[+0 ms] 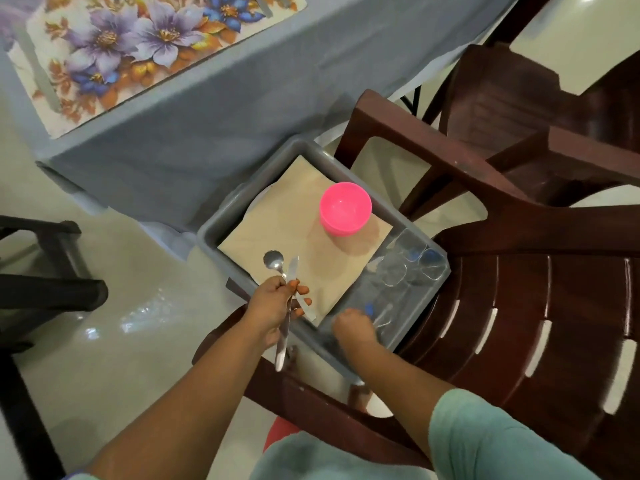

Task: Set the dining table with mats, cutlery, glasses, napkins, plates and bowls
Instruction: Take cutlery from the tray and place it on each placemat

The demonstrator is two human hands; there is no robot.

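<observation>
Left hand (pixel 273 303) was curled round a spoon (pixel 273 260) and a knife (pixel 293 271), both held together above the near-left corner of a grey bin (pixel 221 216), their tips pointing away from the person and the handles sticking out below the fist. Right hand (pixel 353 329) reached down into the bin's near-right corner, fingers bent among blurred cutlery (pixel 381 315); whether that grip had closed on anything could not be told.

The bin rested on the seat of a dark brown chair (pixel 519 306), just beside the corner of the worktop (pixel 214 126). Inside it, a beige napkin (pixel 294 220) lay flat across the left part, with a pink bowl (pixel 345 207) standing upright on its far-right corner. Clear glasses (pixel 412 261) lay in the bin's right side. A pale plate rim (pixel 260 199) showed under the napkin's far-left edge.

On the worktop, covered by a grey cloth, a floral mat (pixel 138 50) lay near the far-left edge. A second brown chair (pixel 519 98) stood beyond the first.
</observation>
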